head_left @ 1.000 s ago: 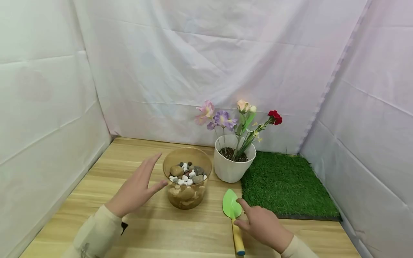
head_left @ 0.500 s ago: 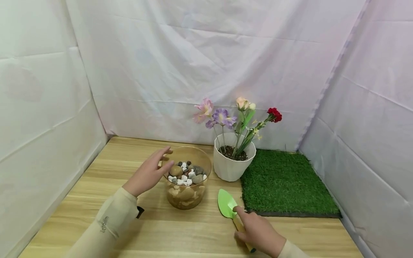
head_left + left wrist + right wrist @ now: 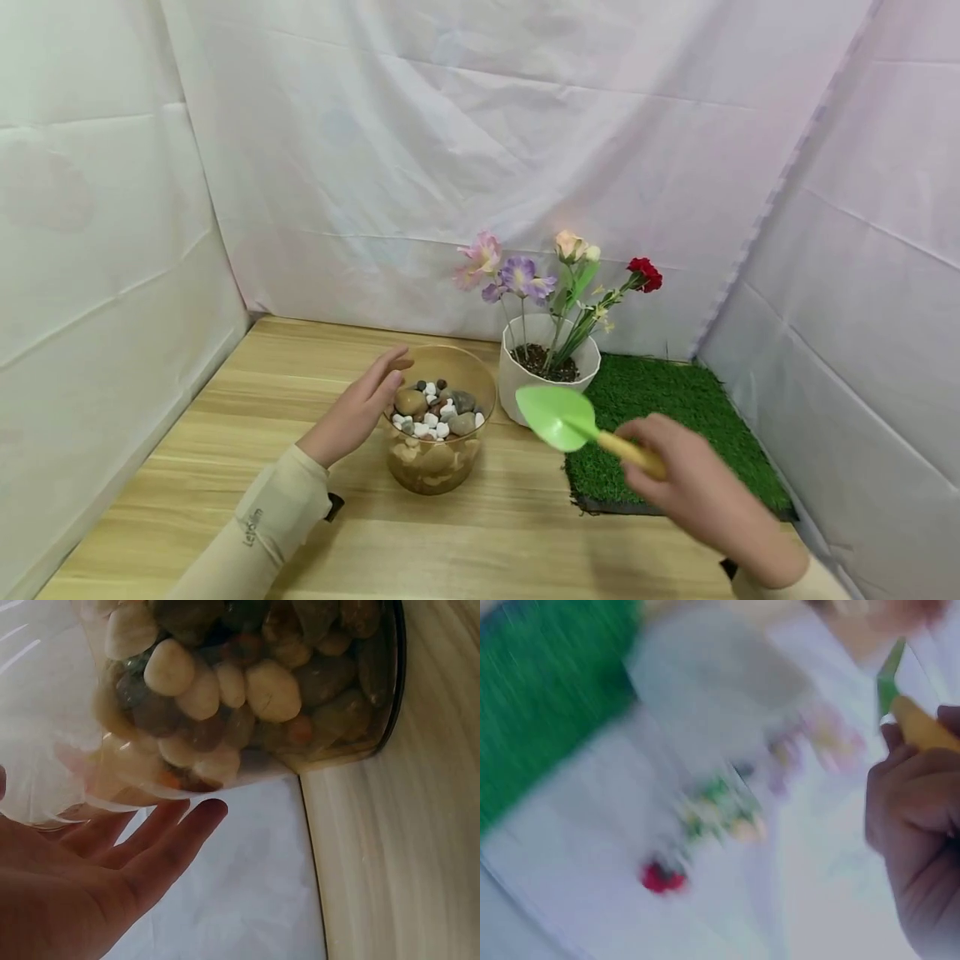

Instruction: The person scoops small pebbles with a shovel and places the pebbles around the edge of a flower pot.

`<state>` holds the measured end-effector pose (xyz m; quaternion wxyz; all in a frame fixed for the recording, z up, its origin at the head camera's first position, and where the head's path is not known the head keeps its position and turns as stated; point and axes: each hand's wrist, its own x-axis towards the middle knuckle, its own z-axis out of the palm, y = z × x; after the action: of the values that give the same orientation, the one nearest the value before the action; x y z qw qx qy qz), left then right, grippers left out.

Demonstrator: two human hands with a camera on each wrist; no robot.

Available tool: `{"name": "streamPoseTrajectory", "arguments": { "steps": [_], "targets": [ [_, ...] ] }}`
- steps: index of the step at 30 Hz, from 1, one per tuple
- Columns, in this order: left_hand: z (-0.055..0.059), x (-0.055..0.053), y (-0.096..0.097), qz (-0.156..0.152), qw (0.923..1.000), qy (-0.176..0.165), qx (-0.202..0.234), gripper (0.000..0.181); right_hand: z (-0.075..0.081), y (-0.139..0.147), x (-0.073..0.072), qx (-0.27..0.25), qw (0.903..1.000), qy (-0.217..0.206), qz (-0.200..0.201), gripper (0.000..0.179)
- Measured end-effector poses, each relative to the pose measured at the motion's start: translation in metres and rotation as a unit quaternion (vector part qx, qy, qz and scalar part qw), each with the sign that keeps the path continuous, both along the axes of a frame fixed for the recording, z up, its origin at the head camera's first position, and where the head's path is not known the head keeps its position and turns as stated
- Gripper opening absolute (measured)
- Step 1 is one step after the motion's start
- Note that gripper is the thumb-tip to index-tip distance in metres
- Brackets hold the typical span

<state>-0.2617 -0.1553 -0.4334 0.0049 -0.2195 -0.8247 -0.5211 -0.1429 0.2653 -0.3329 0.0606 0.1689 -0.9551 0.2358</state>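
Note:
My right hand (image 3: 690, 471) grips the yellow handle of a hand trowel (image 3: 557, 417), its light green blade raised above the table and pointing left. In the right wrist view, blurred by motion, curled fingers wrap the handle of the trowel (image 3: 922, 724). My left hand (image 3: 358, 415) is at the left side of a clear amber bucket (image 3: 435, 481), fingertips right at its rim. The left wrist view shows those fingers (image 3: 176, 840) stretched along the bucket's outer wall, lightly bent. White, grey and brown stones (image 3: 431, 412) fill much of the bucket.
A white pot (image 3: 513, 392) of soil with pink, purple, peach and red flowers (image 3: 523, 279) stands behind the bucket, to its right. A green turf mat (image 3: 675, 425) lies at the right of the wooden table (image 3: 300, 375). White cloth (image 3: 337, 167) encloses the back and sides.
My right hand has taken hold of the trowel's handle and lifted it off the table, moving right and away from me. My left hand has moved right, up to the bucket's rim.

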Motion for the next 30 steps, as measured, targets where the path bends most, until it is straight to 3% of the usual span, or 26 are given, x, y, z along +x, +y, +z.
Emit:
{"name": "streamPoseTrajectory", "arguments": {
  "steps": [4, 8, 12, 16, 18, 20, 23, 28, 30],
  "targets": [
    [-0.003, 0.0, 0.001, 0.001, 0.9998, -0.002, 0.017, 0.053, 0.046, -0.007, -0.019, 0.015, 0.9962, 0.055, 0.066, 0.031],
    [-0.005, -0.001, 0.002, -0.002, 0.9997, 0.0, 0.023, 0.052, 0.064, -0.039, -0.052, 0.095, 0.9822, 0.111, 0.118, 0.025],
    [-0.006, -0.002, 0.002, -0.004, 0.9997, -0.001, 0.025, 0.052, 0.064, -0.083, -0.081, 0.22, 0.9553, 0.144, 0.135, 0.021],
    [-0.006, -0.001, 0.002, 0.0, 0.9996, -0.002, 0.027, 0.052, 0.061, -0.128, -0.096, 0.342, 0.9148, 0.162, 0.141, 0.005],
    [-0.007, -0.001, 0.002, 0.004, 0.9996, -0.001, 0.029, 0.052, 0.059, -0.146, -0.099, 0.375, 0.9002, 0.17, 0.142, 0.016],
    [-0.007, -0.001, 0.002, 0.006, 0.9995, 0.0, 0.031, 0.052, 0.054, -0.163, -0.1, 0.39, 0.8923, 0.178, 0.141, 0.032],
    [-0.008, -0.001, 0.003, 0.007, 0.9994, 0.0, 0.035, 0.052, 0.046, -0.184, -0.103, 0.414, 0.8774, 0.198, 0.142, 0.043],
    [-0.007, 0.001, 0.002, 0.003, 0.9994, -0.002, 0.033, 0.051, 0.036, -0.208, -0.113, 0.467, 0.8407, 0.215, 0.17, 0.044],
    [-0.008, 0.001, 0.001, 0.004, 0.9995, -0.001, 0.032, 0.051, 0.034, -0.213, -0.122, 0.479, 0.8347, 0.193, 0.191, 0.04]
  ]
}}
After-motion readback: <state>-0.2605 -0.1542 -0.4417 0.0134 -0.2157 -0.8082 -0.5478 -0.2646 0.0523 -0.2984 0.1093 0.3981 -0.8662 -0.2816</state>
